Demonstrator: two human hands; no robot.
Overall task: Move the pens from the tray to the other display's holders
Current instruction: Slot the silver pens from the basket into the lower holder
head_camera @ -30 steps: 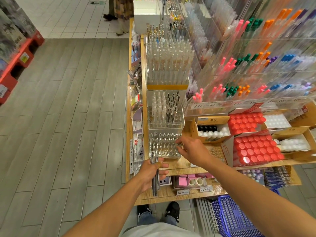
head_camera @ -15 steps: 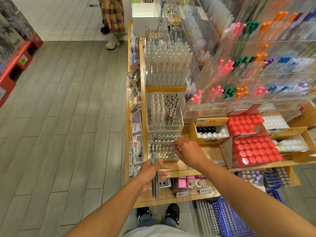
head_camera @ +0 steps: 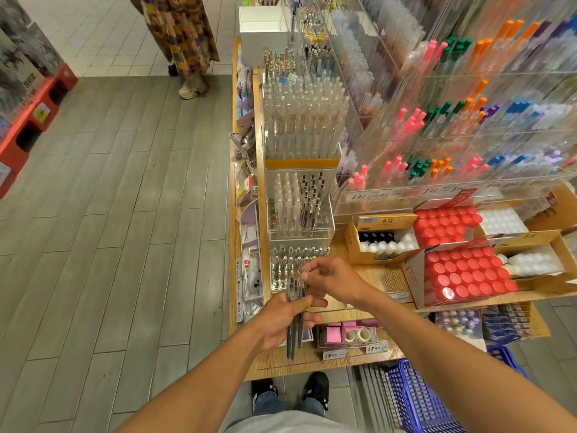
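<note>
- Pens (head_camera: 295,326) stand bundled in the left hand (head_camera: 282,318), fingers wrapped around them, long axis toward the clear holder rack (head_camera: 298,265).
- Right hand (head_camera: 331,281) fingers pinch one pen top, nearer the rack.

Open air above the low clear holder (head_camera: 288,267), taller pen racks (head_camera: 299,210) crowding just behind.

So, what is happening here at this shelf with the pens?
A person restocks a shop display. The left hand grips a bundle of dark slim pens, and the right hand pinches the top of one of them. The clear acrylic holder with rows of holes stands just behind both hands.
</note>
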